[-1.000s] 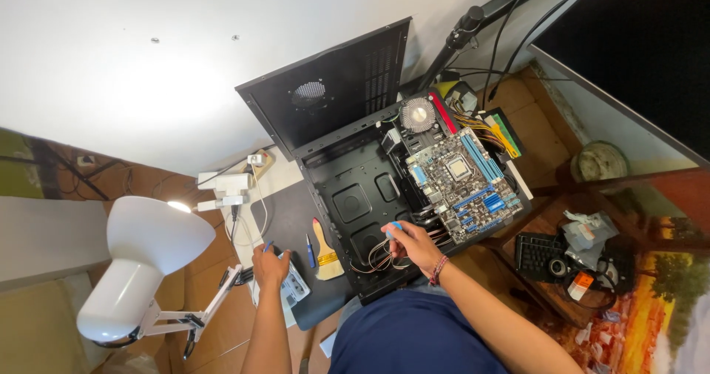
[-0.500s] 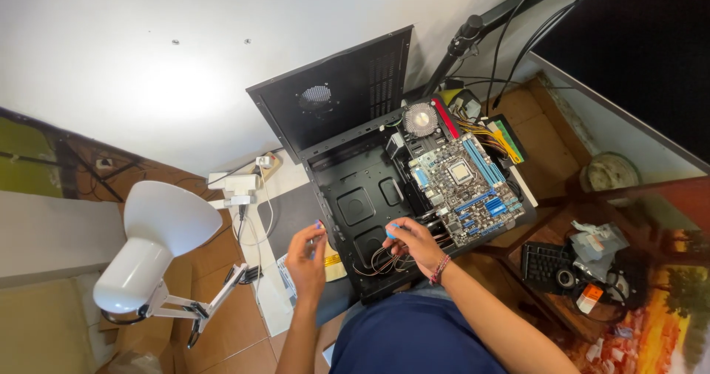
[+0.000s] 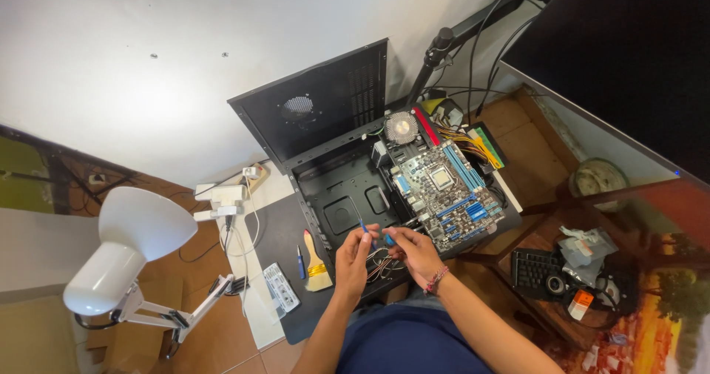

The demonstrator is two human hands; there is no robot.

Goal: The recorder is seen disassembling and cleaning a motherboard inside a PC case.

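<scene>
Your left hand [image 3: 353, 259] pinches a thin blue-handled screwdriver [image 3: 364, 230], and your right hand [image 3: 414, 252] wears a pink-and-red beaded bracelet [image 3: 436, 278]. Under your fingers there's a tangle of red, white and black wires [image 3: 381, 264]. The computer case [image 3: 347, 196] is matte black, its side panel [image 3: 318, 108] dotted with vent holes. The motherboard [image 3: 447, 196] shows bright blue slots on a dark board, with a silver fan [image 3: 401, 127] beside a red strip. Yellow cables [image 3: 466, 139] fan out behind. A brush [image 3: 316, 259] has a pale wooden handle and a gold band. The lamp [image 3: 129, 248] is plain white, your shirt navy.
</scene>
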